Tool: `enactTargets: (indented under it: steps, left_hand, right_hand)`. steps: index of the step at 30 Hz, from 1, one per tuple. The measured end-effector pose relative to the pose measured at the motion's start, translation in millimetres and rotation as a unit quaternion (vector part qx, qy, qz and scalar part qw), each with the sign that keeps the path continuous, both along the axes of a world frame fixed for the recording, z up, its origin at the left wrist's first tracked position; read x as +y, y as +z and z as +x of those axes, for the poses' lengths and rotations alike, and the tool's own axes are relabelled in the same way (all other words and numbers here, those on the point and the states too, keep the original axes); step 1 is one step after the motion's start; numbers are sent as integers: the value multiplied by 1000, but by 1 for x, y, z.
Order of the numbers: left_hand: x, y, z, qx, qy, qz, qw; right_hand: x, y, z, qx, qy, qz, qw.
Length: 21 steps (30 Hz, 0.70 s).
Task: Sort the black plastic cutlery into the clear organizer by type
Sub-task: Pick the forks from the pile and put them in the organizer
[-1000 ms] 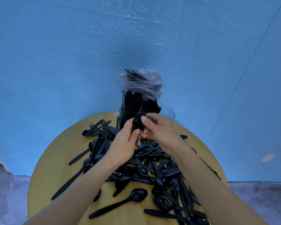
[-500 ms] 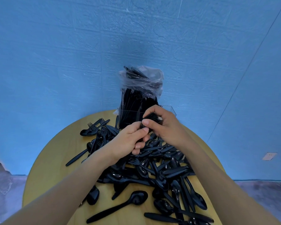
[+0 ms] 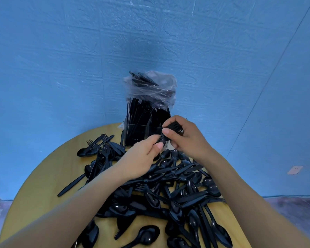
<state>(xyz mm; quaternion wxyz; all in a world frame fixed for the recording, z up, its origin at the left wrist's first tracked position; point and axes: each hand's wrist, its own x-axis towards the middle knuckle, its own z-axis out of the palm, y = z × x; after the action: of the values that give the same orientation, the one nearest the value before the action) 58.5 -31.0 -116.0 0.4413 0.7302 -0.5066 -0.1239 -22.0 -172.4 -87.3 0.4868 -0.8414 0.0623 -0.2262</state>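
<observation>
Clear organizer [image 3: 132, 133] partly hidden behind both hands, hard to see its sections, left hand [image 3: 141, 158] and right hand [image 3: 184, 138] pinching a bunch of forks [image 3: 172, 130] just in front of it, loose cutlery pile [image 3: 168, 190] below on the round table [image 3: 43, 185].

Organizer [image 3: 132, 133] base behind hands [image 3: 183, 138]

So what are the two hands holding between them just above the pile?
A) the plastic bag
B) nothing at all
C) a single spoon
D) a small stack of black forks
D: the right hand and left hand both pinch a stack of black forks, whose tines show at the right fingertips, in front of the clear organizer and above the loose cutlery pile.
</observation>
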Motion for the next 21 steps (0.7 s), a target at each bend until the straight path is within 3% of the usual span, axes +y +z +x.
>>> enactTargets:
  steps: [6, 11, 17, 21]
  left_hand:
    - [-22, 0, 23, 5, 7, -21, 1000]
    - [-28, -17, 49, -162, 153, -5, 975]
    - [-36, -34, 63, -349, 149, 90, 921]
    - [-36, -39, 70, -410, 153, 99, 894]
  right_hand:
    - [-22, 6, 19, -39, -64, -43, 996]
    - [-58, 13, 38, -71, -167, -68, 981]
    - [-77, 18, 62, -115, -212, -118, 963]
    - [-70, 11, 70, -137, -232, -226, 936]
